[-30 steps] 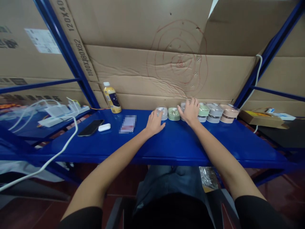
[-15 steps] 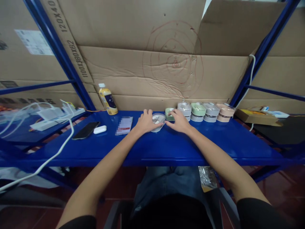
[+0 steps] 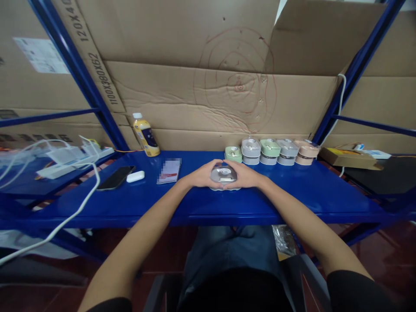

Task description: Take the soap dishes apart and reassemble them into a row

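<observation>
Fingers [image 3: 212,165] of the left hand [image 3: 203,175] and right hand [image 3: 246,175] curled half-closed around the grey container [image 3: 224,173], clasping both sides.

From my remote seat I see a black top [image 3: 238,292] with short sleeves [image 3: 351,292], worn with blue jeans [image 3: 232,248] creased at the lap. The left hand [image 3: 202,174] and right hand [image 3: 247,175] are both bare

Diffuse light, dim beneath the tabletop [image 3: 318,190]; 1 bright gap [image 3: 281,8] in the far cardboard [image 3: 182,39]. Wide-angle distortion slants the blue posts [image 3: 69,65]; cables [image 3: 24,149] at left are blurred, 1 phone screen [image 3: 169,170] pixelated.
</observation>
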`<action>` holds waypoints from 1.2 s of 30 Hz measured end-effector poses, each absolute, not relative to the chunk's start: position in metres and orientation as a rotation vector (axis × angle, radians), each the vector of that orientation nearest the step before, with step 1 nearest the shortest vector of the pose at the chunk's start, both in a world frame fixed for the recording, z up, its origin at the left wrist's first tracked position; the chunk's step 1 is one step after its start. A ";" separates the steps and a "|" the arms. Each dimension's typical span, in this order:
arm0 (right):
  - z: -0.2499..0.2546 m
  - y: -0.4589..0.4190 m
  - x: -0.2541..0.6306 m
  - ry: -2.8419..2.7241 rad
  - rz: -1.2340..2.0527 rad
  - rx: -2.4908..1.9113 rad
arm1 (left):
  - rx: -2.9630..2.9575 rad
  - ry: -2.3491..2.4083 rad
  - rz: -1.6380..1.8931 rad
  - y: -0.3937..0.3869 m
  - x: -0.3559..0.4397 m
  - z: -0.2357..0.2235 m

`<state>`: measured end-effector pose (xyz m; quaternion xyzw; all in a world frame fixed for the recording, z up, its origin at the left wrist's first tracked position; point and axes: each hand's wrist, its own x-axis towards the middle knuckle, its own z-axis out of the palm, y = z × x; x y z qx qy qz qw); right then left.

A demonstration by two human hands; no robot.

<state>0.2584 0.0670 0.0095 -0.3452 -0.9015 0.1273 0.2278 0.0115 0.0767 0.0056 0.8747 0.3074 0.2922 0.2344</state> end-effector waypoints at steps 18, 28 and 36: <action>0.019 0.090 0.349 -2.122 0.366 -1.414 | 2.591 0.780 0.719 0.075 0.017 0.005; 0.020 0.094 0.353 -2.089 0.332 -1.420 | 2.376 1.368 1.152 0.098 -0.003 0.008; 0.020 0.091 0.347 -2.061 0.341 -1.374 | 2.624 0.864 0.822 0.079 0.005 0.010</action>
